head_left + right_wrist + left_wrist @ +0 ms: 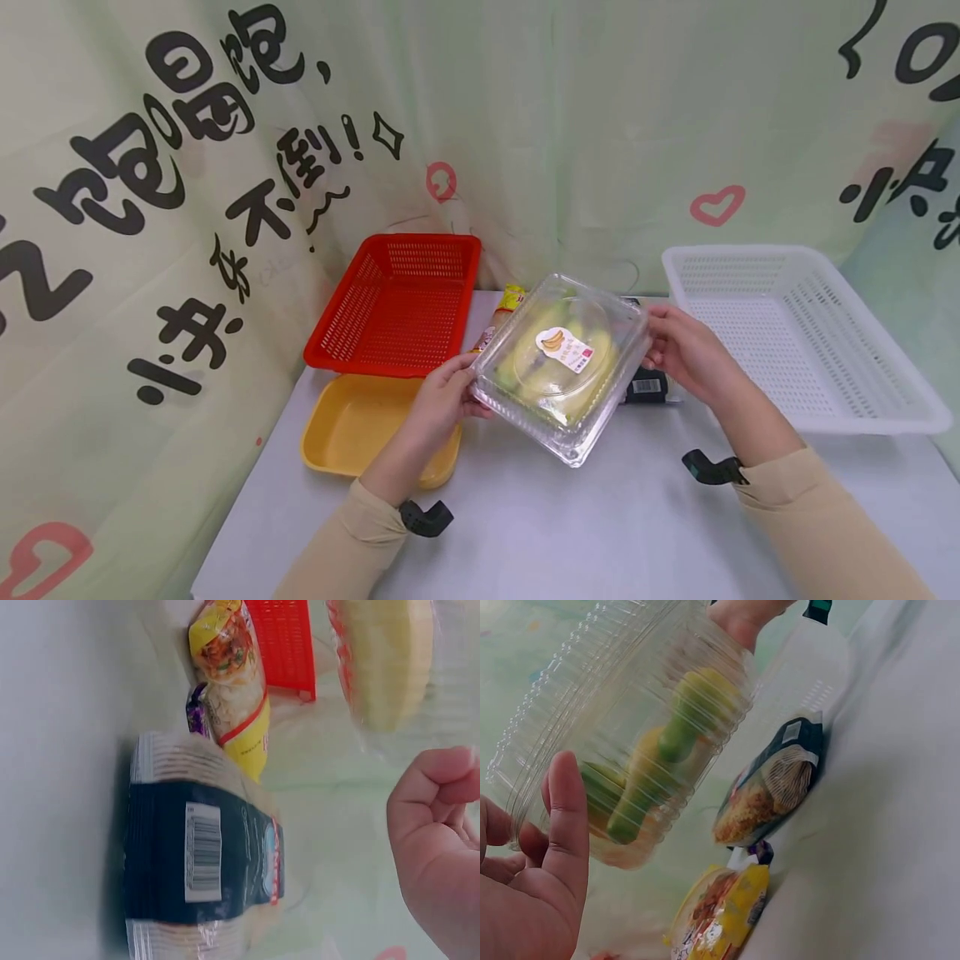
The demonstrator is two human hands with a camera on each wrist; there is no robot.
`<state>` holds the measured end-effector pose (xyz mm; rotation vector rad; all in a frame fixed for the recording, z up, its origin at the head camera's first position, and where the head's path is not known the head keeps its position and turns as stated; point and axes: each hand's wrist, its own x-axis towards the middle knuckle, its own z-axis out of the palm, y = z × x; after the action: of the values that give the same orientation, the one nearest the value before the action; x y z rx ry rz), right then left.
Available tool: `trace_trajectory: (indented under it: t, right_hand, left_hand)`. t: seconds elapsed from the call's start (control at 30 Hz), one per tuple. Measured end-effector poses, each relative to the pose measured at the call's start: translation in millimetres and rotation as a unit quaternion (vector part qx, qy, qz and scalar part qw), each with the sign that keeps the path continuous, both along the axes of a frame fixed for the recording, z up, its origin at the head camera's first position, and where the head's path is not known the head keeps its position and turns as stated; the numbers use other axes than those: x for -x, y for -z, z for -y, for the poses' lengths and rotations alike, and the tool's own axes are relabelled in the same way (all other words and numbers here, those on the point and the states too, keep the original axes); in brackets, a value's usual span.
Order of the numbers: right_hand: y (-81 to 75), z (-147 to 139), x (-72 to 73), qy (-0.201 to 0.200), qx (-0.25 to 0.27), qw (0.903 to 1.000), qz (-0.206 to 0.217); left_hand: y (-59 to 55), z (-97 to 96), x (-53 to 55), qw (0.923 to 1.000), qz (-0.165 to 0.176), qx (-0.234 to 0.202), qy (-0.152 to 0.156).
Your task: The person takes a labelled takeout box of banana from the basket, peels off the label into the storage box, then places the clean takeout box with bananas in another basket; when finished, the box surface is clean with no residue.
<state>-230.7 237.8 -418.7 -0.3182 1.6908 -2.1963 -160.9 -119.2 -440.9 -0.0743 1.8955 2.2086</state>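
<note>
A clear plastic clamshell box (517,392) is held tilted above the table, with yellow-green bananas (697,712) inside and a white banana label (564,348) on its lid. My left hand (442,392) pinches the box's left edge, thumb and fingers on either side of the rim in the left wrist view. At the opposite edge, my right hand (690,346) grips the box with thumb and curled fingers. Behind and below it lie a dark-blue packet with a barcode (202,855), a yellow food packet (232,682) and a small purple wrapper (197,711).
A red perforated basket (397,321) stands at the back left, with a yellow plastic tub (352,425) in front of it. To the right is a large white basket (787,333). A printed curtain (555,142) hangs behind the white table (570,533).
</note>
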Motion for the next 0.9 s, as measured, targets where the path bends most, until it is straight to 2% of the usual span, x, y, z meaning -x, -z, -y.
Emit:
trace_trajectory:
  t: [0.07, 0.13, 0.27, 0.33, 0.47, 0.57, 0.7, 0.9]
  right_hand:
    - [-1.6, -3, -0.7, -0.002, -0.055, 0.9984, -0.016]
    - [-3.3, -5, 0.6, 0.008, -0.131, 0.9909, -0.032]
    - [-6.8, -9, 8.5, 0.023, -0.274, 0.9594, -0.065]
    - [-8.8, -9, 13.3, 0.019, -0.308, 0.9484, -0.075]
    - [-13.5, -7, 20.8, -0.021, -0.319, 0.9444, -0.075]
    - [-16.2, -1, 26.2, -0.061, -0.303, 0.9487, -0.066]
    - [-17.4, 9, 31.4, -0.092, -0.284, 0.9531, -0.049]
    - [-15.4, 16, 33.5, -0.093, -0.266, 0.9588, -0.033]
  left_hand:
    - [-1.0, 2.4, 0.8, 1.0, 0.002, 0.002, 0.003]
    - [-1.6, 4.8, 1.5, 1.0, 0.002, 0.004, 0.008]
    - [-1.5, 8.6, 2.0, 0.9997, -0.002, 0.008, 0.023]
    - [-1.1, 10.0, 2.4, 0.9995, -0.001, 0.011, 0.029]
    - [-0.6, 12.9, 3.3, 0.9991, 0.003, 0.017, 0.039]
    - [-0.2, 14.8, 4.1, 0.9988, -0.002, 0.019, 0.046]
    - [0.4, 17.3, 5.0, 0.9983, -0.005, 0.02, 0.054]
    - [1.4, 20.4, 5.8, 0.9975, -0.001, 0.029, 0.065]
